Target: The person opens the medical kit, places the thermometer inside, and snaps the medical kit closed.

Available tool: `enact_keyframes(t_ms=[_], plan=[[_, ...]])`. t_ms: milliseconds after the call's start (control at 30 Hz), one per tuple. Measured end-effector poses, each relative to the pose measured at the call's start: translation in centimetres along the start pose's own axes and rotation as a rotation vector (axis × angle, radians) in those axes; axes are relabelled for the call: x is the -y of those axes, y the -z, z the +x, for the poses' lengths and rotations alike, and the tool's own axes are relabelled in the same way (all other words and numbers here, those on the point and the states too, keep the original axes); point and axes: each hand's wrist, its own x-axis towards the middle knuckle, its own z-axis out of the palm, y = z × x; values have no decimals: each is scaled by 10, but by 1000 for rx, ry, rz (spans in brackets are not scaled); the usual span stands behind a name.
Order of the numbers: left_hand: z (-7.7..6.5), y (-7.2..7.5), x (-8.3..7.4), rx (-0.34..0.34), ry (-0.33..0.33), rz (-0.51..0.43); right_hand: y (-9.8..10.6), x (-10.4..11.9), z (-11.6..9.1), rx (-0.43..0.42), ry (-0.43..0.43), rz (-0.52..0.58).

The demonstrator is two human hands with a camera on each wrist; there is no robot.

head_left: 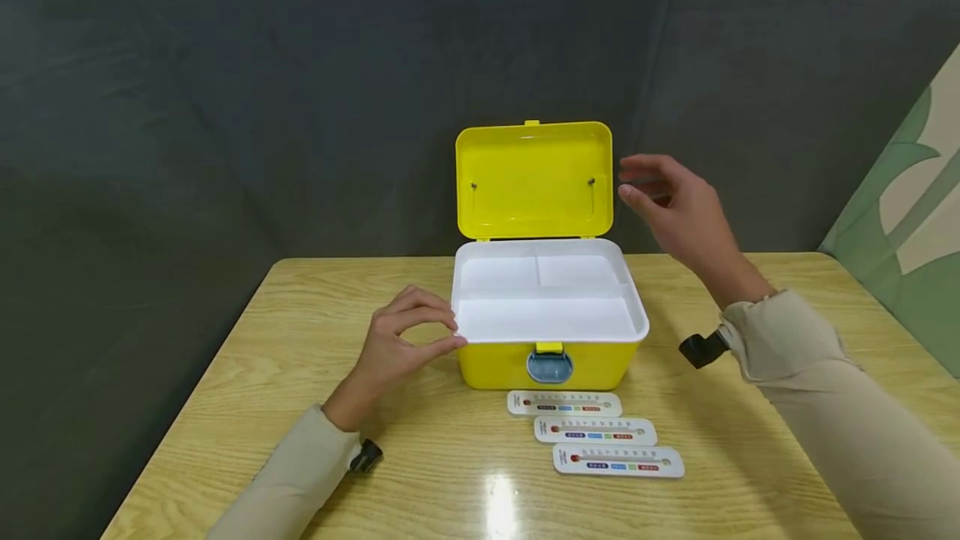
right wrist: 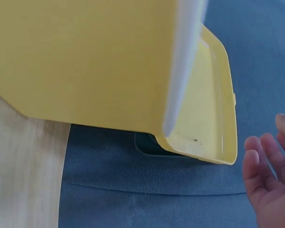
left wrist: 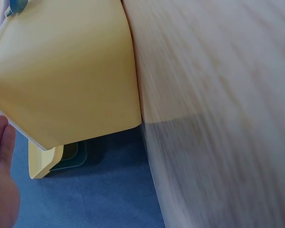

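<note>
A yellow storage box (head_left: pixel 487 365) stands on the table with its lid (head_left: pixel 534 182) raised and tilted back. A white divided tray (head_left: pixel 547 319) fills its top, with no items visible in the compartments. At the front left corner, my left hand (head_left: pixel 401 336) holds the rim between thumb and fingers; its fingertips also show by the box in the left wrist view. My right hand (head_left: pixel 682 202) hovers in the air just right of the lid, fingers loosely bent, holding nothing. In front of the box lie three white thermometers (head_left: pixel 564 403), staggered in rows.
The light wood table (head_left: pixel 337 298) ends at the back against a dark cloth (head_left: pixel 300 107). A blue-grey latch (head_left: pixel 550 367) sits on the box front. At the right is a panel with a green leaf pattern (head_left: pixel 915 223). A handle partly shows behind the box in the right wrist view.
</note>
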Motion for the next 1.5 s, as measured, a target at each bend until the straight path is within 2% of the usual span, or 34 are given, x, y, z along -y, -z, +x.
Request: enact_keyframes(t_ms=[300, 500, 600, 800, 867, 1033, 1167, 1367, 1500], plan=[[-1, 2, -2, -5, 9, 3, -9, 5, -36, 38, 86, -16], [1, 1, -5, -14, 44, 22, -9, 5, -61, 34, 203, -42], [3, 0, -6, -7, 60, 32, -7, 1, -74, 21, 261, -91], [5, -3, -10, -12, 34, 38, -7, -11, -96, 42, 384, -187], [4, -5, -11, -26, 41, 53, -8, -15, -103, 54, 452, -205], [2, -8, -13, -71, 75, 86, -14, -26, -117, 87, 636, -237], [1, -8, -15, -73, 80, 74, -16, -33, -127, 113, 675, -257], [-4, -4, -18, -68, 109, 91, -18, -35, -135, 54, 799, -281], [-7, -2, -20, -66, 116, 105, -17, -34, -142, 65, 828, -324]])
